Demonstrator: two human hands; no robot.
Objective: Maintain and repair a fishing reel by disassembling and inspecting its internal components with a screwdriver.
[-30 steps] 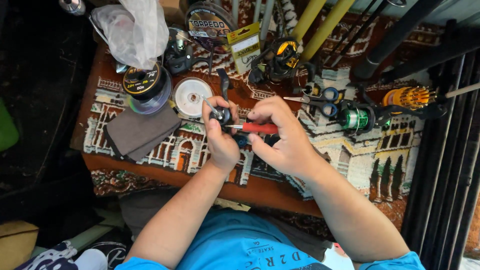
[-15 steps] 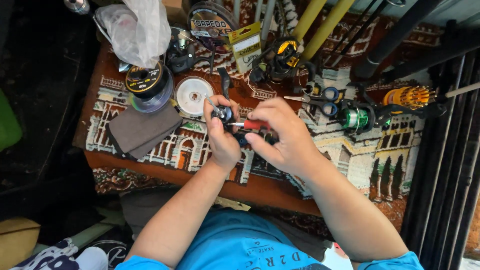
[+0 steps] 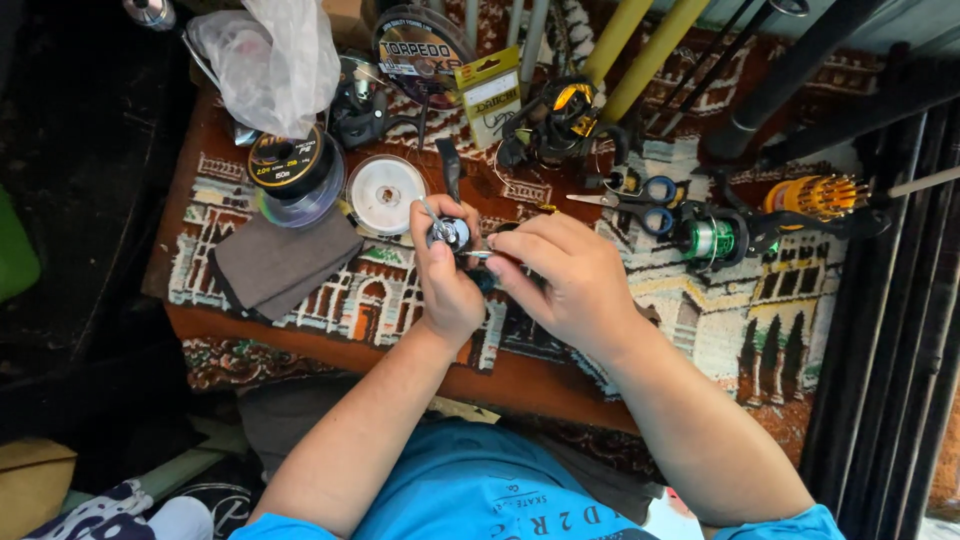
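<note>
Hands meet over the middle of the patterned rug (image 3: 700, 330) that covers the table. The left hand (image 3: 447, 285) is closed around a small metal reel part (image 3: 447, 235), with its shiny round face turned up toward the camera and slightly toward the far edge of the table. The right hand (image 3: 570, 285) pinches a thin metal tool (image 3: 478, 255) between thumb and fingertips; the tool's long axis runs roughly level, left to right, and its tip points left into the reel part. The 2 hands touch or nearly touch at the fingertips.

On the rug around them: 1 white line spool (image 3: 386, 193) just beyond the left hand, 1 dark line spool (image 3: 292, 165) stacked on a clear one to its left, and 1 grey folded cloth (image 3: 285, 262) lying flat nearer the person. 1 green-spooled reel (image 3: 715, 238) sits to the right of the hands, with 1 pair of blue-handled scissors (image 3: 640, 192) just beyond it and 1 orange spool (image 3: 815, 195) farther right. 1 black-and-yellow reel (image 3: 560, 125) lies at the far side beside 1 small yellow packet (image 3: 490, 95). 1 crumpled clear plastic bag (image 3: 265, 60) sits at the far left corner. 2 yellow rod handles (image 3: 640, 50) slant across the top.
</note>
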